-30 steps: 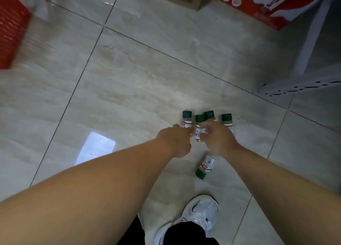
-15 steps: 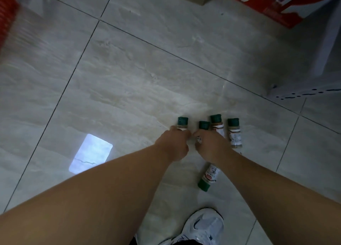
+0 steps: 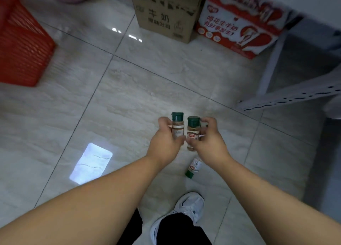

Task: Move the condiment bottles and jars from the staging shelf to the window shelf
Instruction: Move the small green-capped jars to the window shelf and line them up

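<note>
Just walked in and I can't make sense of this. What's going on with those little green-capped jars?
A person stands over a tiled floor holding two green-capped spice jars upright, side by side. The left hand grips the left jar and the right hand grips the right jar. A third jar lies on its side on the floor near their white shoe, not yet picked up.

pale marbled floor [image 3: 129, 97] tiles with dark grout lines carry one green-capped spice bottle [image 3: 194, 167] lying on its side, cap toward the white shoe [image 3: 190, 206] near it. a red basket [image 3: 20, 47] stands far left, a brown cardboard box [image 3: 166, 14] just beside a red-and-white carton [image 3: 239, 27] at the top, a grey shelf frame [image 3: 287, 95] at right
</note>
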`<state>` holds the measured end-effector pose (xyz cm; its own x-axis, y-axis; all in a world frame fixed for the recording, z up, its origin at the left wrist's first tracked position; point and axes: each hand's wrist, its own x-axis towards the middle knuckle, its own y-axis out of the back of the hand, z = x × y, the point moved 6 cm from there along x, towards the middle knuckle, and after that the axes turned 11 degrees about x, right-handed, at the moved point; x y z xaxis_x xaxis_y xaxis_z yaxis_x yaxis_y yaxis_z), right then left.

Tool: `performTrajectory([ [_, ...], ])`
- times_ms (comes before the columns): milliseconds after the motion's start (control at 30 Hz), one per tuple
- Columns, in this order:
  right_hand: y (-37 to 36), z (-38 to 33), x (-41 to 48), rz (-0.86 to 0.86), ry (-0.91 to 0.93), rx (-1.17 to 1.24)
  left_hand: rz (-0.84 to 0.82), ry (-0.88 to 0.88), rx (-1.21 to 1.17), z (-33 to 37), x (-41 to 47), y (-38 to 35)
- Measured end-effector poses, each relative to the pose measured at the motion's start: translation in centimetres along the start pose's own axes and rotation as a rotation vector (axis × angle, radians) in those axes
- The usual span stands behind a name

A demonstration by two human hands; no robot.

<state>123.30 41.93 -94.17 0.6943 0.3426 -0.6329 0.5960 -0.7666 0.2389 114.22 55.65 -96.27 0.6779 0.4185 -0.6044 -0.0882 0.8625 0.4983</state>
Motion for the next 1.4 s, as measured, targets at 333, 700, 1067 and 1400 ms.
performTrajectory([
  [333,5.9,-22.0,-16.3,-0.008,0.152,0.066,0.074,-0.238,0.032,17.3,-13.0,15.9],
  [700,12.0,-40.2,-31.4,0.042,0.421,0.078,0.187,-0.520,0.076,33.9,-25.8,31.9],
  [1067,17.7,-53.8,-43.1,0.152,0.663,0.071,0.261,-0.740,0.147,47.2,-36.7,42.1],
  [1400,24.8,-61.5,-51.6,0.256,0.870,0.062,0.316,-0.938,0.233,58.4,-44.2,46.2],
])
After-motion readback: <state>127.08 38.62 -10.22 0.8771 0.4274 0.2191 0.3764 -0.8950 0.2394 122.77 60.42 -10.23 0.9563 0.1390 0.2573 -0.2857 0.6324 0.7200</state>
